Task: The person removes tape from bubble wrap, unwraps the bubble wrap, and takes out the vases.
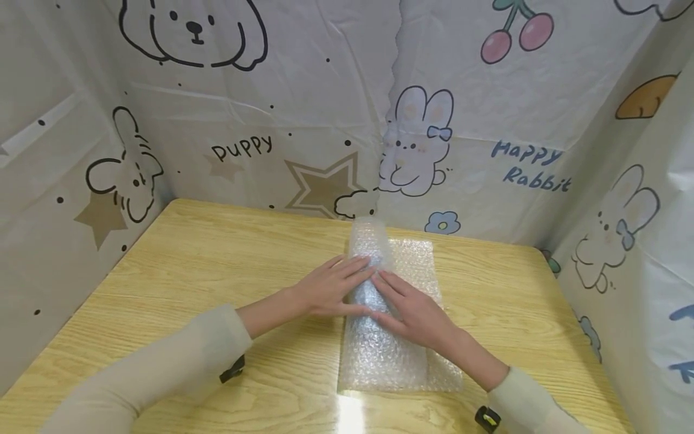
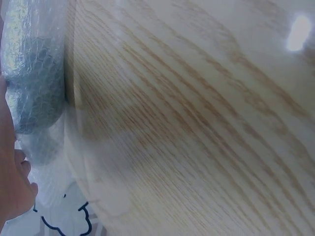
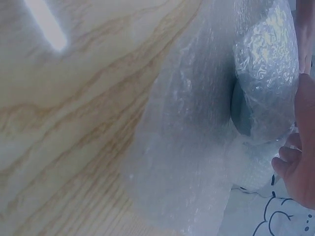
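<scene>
A sheet of clear bubble wrap (image 1: 385, 361) lies on the wooden table, its left part rolled around a bluish, rounded object (image 2: 42, 83). The wrap blurs that object, so its kind cannot be told; in the right wrist view its blue-grey end (image 3: 241, 110) shows under the layers. On top of the roll rests my left hand (image 1: 331, 286), fingers stretched out to the right. My right hand (image 1: 412, 310) lies on the roll from the other side, its fingers extended and their tips close to the left hand's. The flat part of the wrap (image 3: 182, 132) spreads to the right.
The light wood-grain table (image 1: 244, 241) extends on both sides of the wrap. White cloth (image 1: 325, 90) printed with cartoon animals hangs behind the table and along both sides. A bright reflection shines on the table near the wrap's front edge.
</scene>
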A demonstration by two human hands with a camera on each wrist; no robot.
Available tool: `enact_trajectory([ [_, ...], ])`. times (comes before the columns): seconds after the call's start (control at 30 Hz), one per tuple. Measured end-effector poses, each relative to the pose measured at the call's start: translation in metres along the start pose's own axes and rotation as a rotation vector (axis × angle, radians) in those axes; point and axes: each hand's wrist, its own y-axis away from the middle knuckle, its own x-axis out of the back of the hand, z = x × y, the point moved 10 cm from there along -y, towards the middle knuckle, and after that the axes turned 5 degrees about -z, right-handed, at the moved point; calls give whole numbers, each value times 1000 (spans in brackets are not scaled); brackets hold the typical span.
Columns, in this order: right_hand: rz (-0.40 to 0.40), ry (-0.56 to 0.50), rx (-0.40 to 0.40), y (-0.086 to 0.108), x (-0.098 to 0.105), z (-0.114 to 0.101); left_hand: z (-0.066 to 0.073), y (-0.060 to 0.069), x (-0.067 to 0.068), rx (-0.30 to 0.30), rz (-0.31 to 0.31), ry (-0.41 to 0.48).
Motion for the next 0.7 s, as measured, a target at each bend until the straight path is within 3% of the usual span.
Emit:
enact_trajectory([
  [0.7,-115,-54,-21,-26,-9,-14,-17,22,-8,-5,5,71],
])
